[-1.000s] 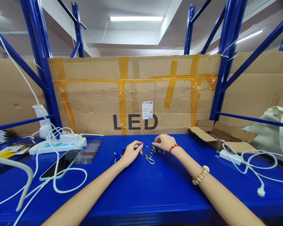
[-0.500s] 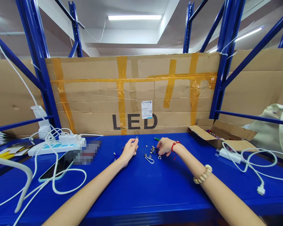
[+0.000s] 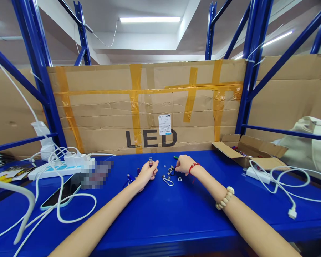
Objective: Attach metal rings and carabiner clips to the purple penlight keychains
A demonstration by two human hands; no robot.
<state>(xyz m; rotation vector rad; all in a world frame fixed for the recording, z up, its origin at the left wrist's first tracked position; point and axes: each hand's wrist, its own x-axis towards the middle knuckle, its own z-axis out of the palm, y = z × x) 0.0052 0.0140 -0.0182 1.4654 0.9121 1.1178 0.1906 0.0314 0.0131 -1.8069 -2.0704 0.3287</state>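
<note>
Both arms reach forward; the left hand (image 3: 146,174), fingers curled in, pinches a small piece (image 3: 150,162) upright. The right hand (image 3: 184,165) bends down beside metal parts (image 3: 171,169); I cannot tell its hold. A clip (image 3: 168,181) lies between the hands on the blue surface (image 3: 155,214), before a taped carton (image 3: 109,110), under a ceiling light (image 3: 150,20)
</note>
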